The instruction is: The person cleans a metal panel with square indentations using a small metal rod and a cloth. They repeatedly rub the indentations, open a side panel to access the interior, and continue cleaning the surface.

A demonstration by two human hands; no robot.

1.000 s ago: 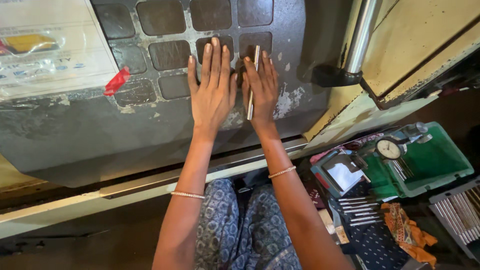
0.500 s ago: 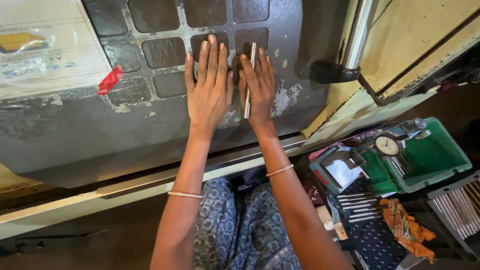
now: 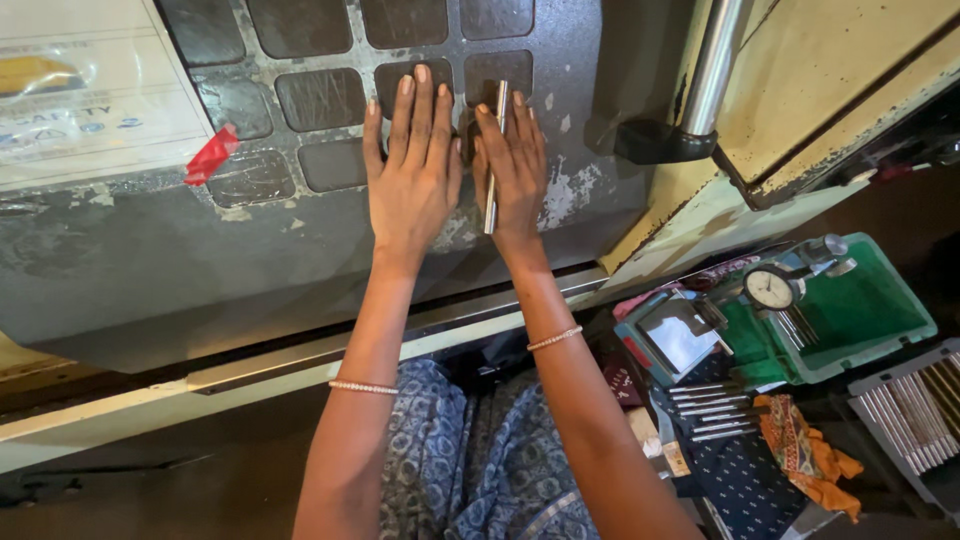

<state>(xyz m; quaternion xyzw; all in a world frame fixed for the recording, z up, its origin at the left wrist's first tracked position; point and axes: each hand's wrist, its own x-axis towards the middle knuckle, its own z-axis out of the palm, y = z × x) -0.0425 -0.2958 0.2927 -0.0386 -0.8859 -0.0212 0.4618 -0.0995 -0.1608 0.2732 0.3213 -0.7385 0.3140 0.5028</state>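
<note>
Both my hands rest flat, side by side, on a dark grey metal machine plate (image 3: pixel 300 250) with a grid of square pads. My left hand (image 3: pixel 412 180) lies palm down with fingers stretched over the pads and holds nothing. My right hand (image 3: pixel 515 175) presses a slim silver metal rod (image 3: pixel 494 160) against the plate; the rod lies upright along the fingers and palm. Thin bracelets circle both wrists.
A red tape scrap (image 3: pixel 211 155) sticks to the plate at the left, below a plastic-covered white sheet (image 3: pixel 80 100). At the right stand a shiny steel column (image 3: pixel 712 65), a green case (image 3: pixel 860 310) with a dial gauge (image 3: pixel 771 289), loose steel pins (image 3: pixel 705 410), an orange cloth (image 3: pixel 805 450).
Both hands stay pressed on the plate with the rod under the right one. The view has shifted slightly, nothing else moved.
</note>
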